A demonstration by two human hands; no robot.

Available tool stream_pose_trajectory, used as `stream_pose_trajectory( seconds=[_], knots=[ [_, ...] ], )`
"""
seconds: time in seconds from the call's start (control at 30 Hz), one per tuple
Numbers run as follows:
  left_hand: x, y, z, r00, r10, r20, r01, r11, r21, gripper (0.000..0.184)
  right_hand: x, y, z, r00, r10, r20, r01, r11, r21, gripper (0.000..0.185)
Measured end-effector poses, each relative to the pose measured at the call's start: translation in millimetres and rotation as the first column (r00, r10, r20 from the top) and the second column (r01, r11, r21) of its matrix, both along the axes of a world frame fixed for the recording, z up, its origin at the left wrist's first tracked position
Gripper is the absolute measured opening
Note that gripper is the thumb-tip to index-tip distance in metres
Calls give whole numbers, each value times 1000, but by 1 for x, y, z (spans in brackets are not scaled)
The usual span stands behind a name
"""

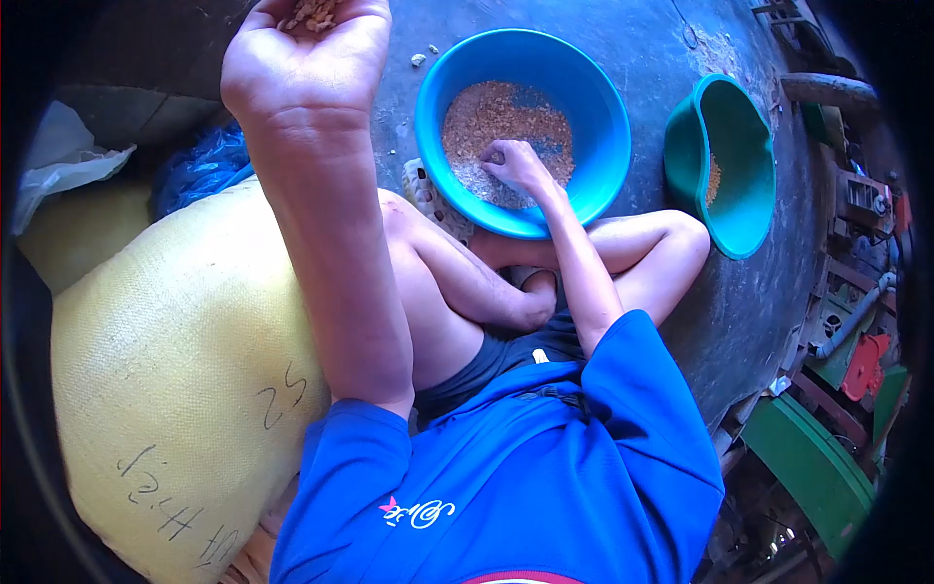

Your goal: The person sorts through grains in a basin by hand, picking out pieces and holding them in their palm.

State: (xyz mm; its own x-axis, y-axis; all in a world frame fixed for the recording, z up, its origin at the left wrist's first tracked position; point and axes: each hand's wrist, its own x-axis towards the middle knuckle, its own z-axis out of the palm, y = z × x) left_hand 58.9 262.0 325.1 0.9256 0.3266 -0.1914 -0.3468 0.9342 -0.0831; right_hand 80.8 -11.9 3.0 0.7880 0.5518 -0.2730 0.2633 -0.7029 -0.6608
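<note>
My left hand (309, 73) is raised at the top left, palm up. A small pile of tan, grain-like bits (313, 14) rests in it, and its fingers are cut off by the frame's top edge. Inside a round blue basin (425, 146), my right hand (516, 167) is low over a layer of tan grains (506, 112) mixed with whitish flakes. Its fingertips are curled together; what they pinch is too small to make out. The basin stands on the floor in front of my crossed legs.
A green basin (754, 185) with some orange-yellow grains (714, 180) stands to the right. At my left is a big yellow woven sack (175, 389) with handwriting, with blue plastic (209, 165) behind it. Green and red machine parts (866, 368) line the right edge.
</note>
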Motion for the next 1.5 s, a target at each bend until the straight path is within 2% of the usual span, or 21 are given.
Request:
stream_pose_trajectory(
  seconds=[0.07,0.17,0.27,0.37,0.5,0.6,0.7,0.9,0.93,1.03,1.07,1.17,1.27,1.37,1.4,1.5],
  knots=[
    [0,0,0,1000,-8,8,8,1000,-6,23,0,1,2,1000,3,16,-4,1000,11,24],
    [0,0,0,1000,-7,4,7,1000,-2,23,-2,3,17,991,-71,-113,65,996,-58,23],
    [0,1,0,1000,-7,9,8,1000,-10,23,-1,-4,4,982,-151,-114,159,985,67,22],
    [-1,0,0,1000,-11,11,11,1000,-21,23,7,-7,-1,913,-217,-346,313,916,252,25],
    [0,0,0,1000,-5,9,5,1000,-19,23,6,-13,5,759,-107,-642,405,850,338,36],
    [-1,0,0,1000,-13,15,13,1000,-11,23,1,-10,15,637,-3,-771,501,762,411,44],
    [-3,-4,3,1000,-1,18,2,1000,-12,23,-1,-14,18,552,119,-825,482,762,432,48],
    [0,1,0,1000,-12,-1,12,1000,-20,22,-12,-20,26,579,164,-799,296,870,393,45],
    [0,1,-1,1000,-10,1,10,1000,-20,22,-13,-19,29,495,226,-839,337,840,425,42],
    [0,1,-1,1000,-8,-1,8,1000,-16,22,-15,-19,37,455,242,-857,302,863,404,41],
    [0,1,-1,1000,-10,-6,10,1000,-14,22,-14,-19,35,408,250,-878,341,850,401,33],
    [0,1,0,1000,-13,-11,13,1000,-22,23,-7,-21,28,486,140,-863,264,917,297,30],
    [1,1,-1,1000,-11,-11,11,1000,-19,23,-15,-15,11,859,187,-476,2,929,370,28],
    [1,0,0,1000,-11,-9,11,1000,-23,23,-13,-19,29,916,231,-328,-197,971,133,25],
    [1,-1,0,1000,-13,-7,12,1000,-27,23,-13,-16,40,915,226,-335,-216,974,68,26],
    [2,0,-1,1000,-3,-9,3,1000,-9,23,-15,-21,23,938,268,-221,-253,963,92,28]
  ],
)
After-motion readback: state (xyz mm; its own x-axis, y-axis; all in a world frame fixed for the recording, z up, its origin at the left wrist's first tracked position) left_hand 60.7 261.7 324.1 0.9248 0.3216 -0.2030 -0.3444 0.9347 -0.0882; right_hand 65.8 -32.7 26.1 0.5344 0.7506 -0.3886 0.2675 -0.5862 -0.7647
